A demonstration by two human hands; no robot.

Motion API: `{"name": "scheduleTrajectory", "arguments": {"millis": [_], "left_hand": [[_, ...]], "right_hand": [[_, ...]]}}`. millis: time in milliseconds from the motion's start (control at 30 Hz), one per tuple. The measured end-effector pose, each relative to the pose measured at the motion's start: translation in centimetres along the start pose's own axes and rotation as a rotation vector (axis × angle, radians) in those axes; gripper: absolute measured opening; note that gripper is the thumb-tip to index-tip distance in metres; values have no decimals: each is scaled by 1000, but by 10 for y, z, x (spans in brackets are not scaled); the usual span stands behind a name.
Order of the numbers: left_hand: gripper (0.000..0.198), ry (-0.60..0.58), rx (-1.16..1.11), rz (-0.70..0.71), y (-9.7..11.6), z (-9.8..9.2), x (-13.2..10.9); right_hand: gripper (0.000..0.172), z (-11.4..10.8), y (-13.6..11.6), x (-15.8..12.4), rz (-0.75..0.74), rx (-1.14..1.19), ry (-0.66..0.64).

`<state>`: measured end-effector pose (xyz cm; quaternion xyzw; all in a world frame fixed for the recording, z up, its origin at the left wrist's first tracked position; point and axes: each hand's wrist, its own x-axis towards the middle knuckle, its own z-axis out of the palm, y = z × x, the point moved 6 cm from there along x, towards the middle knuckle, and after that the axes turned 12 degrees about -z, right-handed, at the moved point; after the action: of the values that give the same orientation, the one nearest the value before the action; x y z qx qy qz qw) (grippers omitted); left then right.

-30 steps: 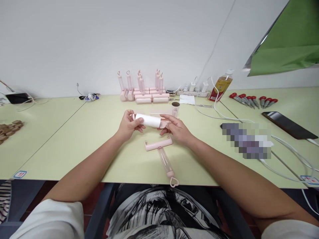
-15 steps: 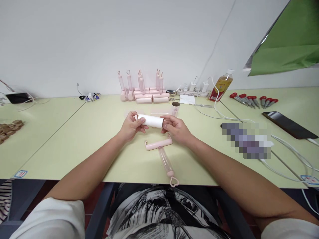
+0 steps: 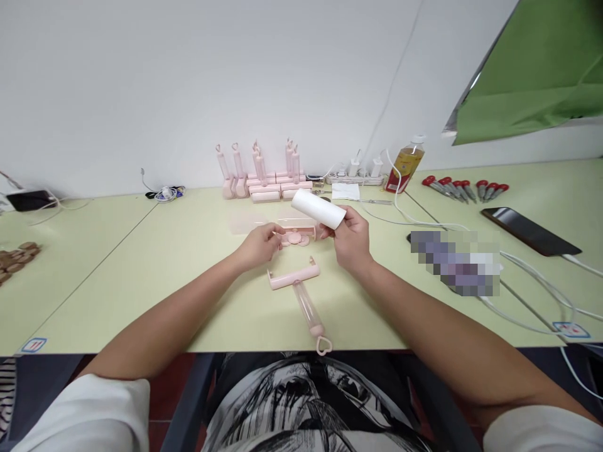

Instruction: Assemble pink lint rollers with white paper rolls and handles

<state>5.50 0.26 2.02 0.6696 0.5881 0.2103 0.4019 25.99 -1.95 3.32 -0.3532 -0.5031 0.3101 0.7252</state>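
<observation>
My right hand [image 3: 353, 242] holds a white lint roller refill [image 3: 318, 208] by its right end, raised and tilted above the table. My left hand [image 3: 261, 246] holds nothing that I can see, its fingers apart and bent beside several round pink caps [image 3: 294, 238]. Behind the caps lies a pink-edged clear cover [image 3: 296, 223]. Nearer to me, a pink lint roller frame [image 3: 294, 277] lies with its two arms pointing away. Its clear handle [image 3: 307, 309] ends in a heart-shaped loop at the table's front edge.
Several pink lint rollers [image 3: 264, 182] stand along the wall. A power strip [image 3: 358, 178], a drink bottle [image 3: 406, 164] and red-capped tools [image 3: 443, 187] are at the back right. Phones [image 3: 527, 231] with white cables lie on the right, brown pieces [image 3: 17, 258] at the far left.
The refill has moved from between both hands into my right hand alone, raised and turned. My left hand has let go of its end and come down to the pink caps.
</observation>
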Motion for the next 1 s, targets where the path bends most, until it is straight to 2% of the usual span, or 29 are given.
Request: {"name": "scheduleTrajectory", "arguments": {"millis": [133, 233, 367, 500, 600, 667, 767, 867, 1000], "left_hand": [[24, 88, 572, 166, 24, 19, 4], [25, 119, 802, 114, 32, 30, 14], [27, 106, 959, 55, 36, 40, 24], [30, 123, 938, 186, 42, 37, 19], [25, 95, 881, 260, 41, 23, 4], [23, 33, 851, 225, 32, 10, -5], [27, -71, 804, 76, 6, -9, -12], [29, -51, 629, 5, -18, -23, -11], [31, 12, 370, -44, -43, -33, 1]], "right_hand": [[17, 2, 2, -3, -2, 22, -11], [18, 2, 3, -3, -9, 43, -18], [17, 2, 5, -3, -17, 56, -25], [17, 4, 4, -3, -15, 51, -30], [18, 5, 3, -4, -16, 49, -32], [18, 5, 2, -4, -16, 47, -35], [18, 6, 1, -5, -14, 56, -41], [16, 8, 1, -6, -9, 62, -54], [15, 9, 1, -8, -4, 26, -79]]}}
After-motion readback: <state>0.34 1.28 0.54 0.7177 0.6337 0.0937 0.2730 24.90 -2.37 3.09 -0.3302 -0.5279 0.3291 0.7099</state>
